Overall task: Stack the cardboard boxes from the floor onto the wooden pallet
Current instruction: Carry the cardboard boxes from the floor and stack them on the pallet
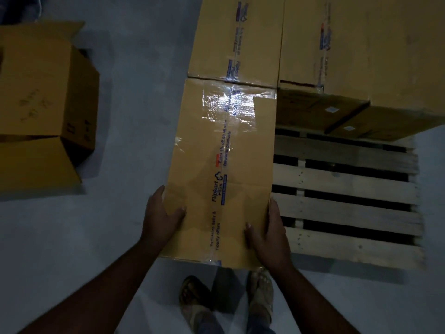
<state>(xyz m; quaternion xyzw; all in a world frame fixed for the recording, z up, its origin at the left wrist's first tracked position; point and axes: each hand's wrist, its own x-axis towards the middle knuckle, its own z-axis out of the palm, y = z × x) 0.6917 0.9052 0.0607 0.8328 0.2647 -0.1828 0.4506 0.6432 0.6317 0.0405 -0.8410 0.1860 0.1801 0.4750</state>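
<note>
On my feed I see a smooth pale grey concrete floor (134, 97) filling the left side and bottom edge, dim and shadowed. At the bottom centre a pair of worn brown open sandals (196, 300) stands on it, toes pointing up the frame, with blue trouser hems (260, 326) just showing below the right one.

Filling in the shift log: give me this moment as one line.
left hand and right hand grip taped box | near edge of pallet | open box on floor
</note>
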